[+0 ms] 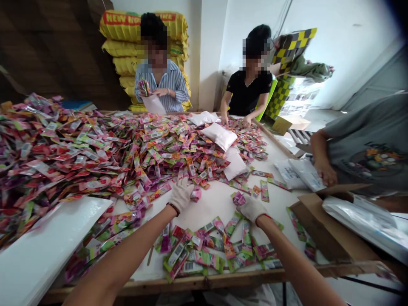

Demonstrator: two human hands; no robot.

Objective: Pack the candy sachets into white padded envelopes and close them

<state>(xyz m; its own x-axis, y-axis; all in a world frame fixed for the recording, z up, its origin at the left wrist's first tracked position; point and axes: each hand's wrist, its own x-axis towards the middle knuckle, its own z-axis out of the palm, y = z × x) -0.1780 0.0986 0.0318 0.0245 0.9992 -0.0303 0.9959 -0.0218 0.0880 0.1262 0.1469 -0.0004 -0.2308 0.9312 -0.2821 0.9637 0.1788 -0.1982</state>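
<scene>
My left hand (181, 196), in a white knitted glove, is at the front edge of the big pile of sachets (105, 157). Between its thumb and fingers is a pink sachet (196, 194). Across a bare patch of the white tabletop (210, 204), my right hand (252, 208), gloved the same way, is closed on a purple sachet (238, 198). Loose pink and green sachets (207, 257) lie spread between my forearms, near the wooden table edge. My fingers partly hide both held sachets.
White filled bags (219, 135) lie on the pile. A stack of white sheets or bags (47, 238) is at left. An open cardboard box (331, 229) with white bags stands at right. Two people work across the table; another person's hand (325, 173) rests by white bags at right.
</scene>
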